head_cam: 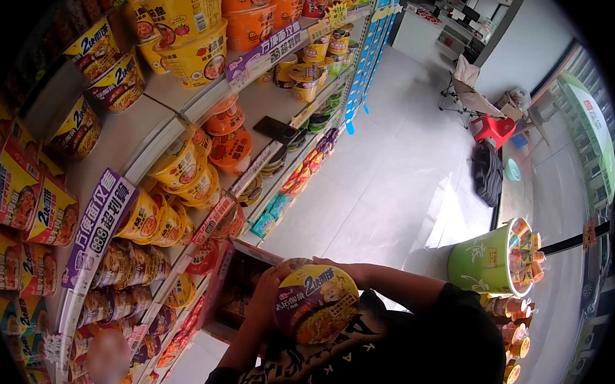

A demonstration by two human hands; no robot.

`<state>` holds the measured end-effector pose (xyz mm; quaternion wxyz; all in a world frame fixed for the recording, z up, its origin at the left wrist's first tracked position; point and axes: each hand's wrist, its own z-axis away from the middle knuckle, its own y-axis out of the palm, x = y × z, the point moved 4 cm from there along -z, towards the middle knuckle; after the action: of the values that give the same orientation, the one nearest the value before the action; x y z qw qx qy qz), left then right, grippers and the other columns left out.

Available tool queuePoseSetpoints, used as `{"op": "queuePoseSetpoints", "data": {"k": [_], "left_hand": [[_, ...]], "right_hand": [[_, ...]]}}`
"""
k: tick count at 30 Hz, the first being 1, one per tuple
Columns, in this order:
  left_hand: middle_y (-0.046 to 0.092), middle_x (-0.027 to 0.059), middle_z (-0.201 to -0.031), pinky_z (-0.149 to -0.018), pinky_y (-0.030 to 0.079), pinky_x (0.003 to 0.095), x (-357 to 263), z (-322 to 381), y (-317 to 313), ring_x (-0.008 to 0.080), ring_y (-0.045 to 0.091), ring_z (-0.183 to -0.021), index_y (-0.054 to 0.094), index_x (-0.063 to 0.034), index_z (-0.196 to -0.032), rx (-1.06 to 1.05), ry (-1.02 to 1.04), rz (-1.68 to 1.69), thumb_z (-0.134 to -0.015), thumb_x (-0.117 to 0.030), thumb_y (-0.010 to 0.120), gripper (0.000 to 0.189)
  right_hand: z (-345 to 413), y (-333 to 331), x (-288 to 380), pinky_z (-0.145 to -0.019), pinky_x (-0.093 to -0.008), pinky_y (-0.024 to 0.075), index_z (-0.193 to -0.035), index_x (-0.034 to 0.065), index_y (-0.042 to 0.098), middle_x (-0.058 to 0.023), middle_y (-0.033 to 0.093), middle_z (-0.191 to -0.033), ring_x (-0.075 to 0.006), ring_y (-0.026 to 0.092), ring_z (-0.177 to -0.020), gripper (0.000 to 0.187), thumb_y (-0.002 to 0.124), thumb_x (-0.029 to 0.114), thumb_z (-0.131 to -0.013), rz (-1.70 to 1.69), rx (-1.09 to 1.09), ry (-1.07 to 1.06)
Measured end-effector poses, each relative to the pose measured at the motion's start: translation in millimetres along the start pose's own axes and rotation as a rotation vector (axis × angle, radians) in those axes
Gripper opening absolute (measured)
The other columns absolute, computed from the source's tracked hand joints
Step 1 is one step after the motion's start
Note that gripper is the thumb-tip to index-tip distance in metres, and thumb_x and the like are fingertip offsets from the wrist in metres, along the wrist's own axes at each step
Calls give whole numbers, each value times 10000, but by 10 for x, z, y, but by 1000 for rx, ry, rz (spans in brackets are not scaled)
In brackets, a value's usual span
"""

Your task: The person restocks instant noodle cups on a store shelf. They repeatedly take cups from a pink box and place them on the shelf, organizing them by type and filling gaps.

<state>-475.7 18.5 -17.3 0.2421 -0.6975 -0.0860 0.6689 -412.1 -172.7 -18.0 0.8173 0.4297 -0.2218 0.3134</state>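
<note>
A purple-and-yellow instant noodle tub [316,304], its printed lid facing up, is held close against my dark shirt. My left hand [274,286] grips its left side, and my right hand [337,266] is at its far edge, the fingers partly hidden behind the lid. Part of another round tub [294,264] shows just beyond, between the hands. Left of my left hand is an open cardboard box [218,286] with dark, poorly lit contents.
Shelves [159,137] of noodle tubs and cups run along the left, with a black phone [276,130] lying on one. At right stands a large green tub-shaped bin [481,258] of small cups. Farther off are a red stool [493,130], folding chair [466,91] and black bag [487,172].
</note>
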Motion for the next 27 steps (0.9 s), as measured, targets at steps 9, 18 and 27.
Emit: {"op": "queuePoseSetpoints", "data": {"k": [9,18,27], "left_hand": [[600,139,-1322,-1088,380,451,-124,-99,421,337,515,-1257,678,-139,-1230,-35,343,-203,-673,-350,854,621],[573,122,-1370,-1125,369,426,558,-41,664,315,500,-1313,595,-103,-1340,-73,56,278,-688,-336,899,756],[582,121,-1345,-1053,464,419,588,483,399,255,547,-1274,419,-48,-1430,-545,26,353,-674,-203,873,895]], "right_hand": [[71,-486,-314,-1117,-384,421,-1506,28,405,-161,522,-1455,-241,496,-1340,628,644,255,-972,185,-18,-165],[-334,-881,-744,-1037,-371,470,-1422,-6,420,-183,536,-1327,-238,556,-1235,514,430,367,-1068,354,-566,-425],[-571,-80,-17,-1173,-441,281,-1540,-105,114,-268,325,-1541,-341,357,-1432,1080,497,693,-920,493,-204,-944]]}}
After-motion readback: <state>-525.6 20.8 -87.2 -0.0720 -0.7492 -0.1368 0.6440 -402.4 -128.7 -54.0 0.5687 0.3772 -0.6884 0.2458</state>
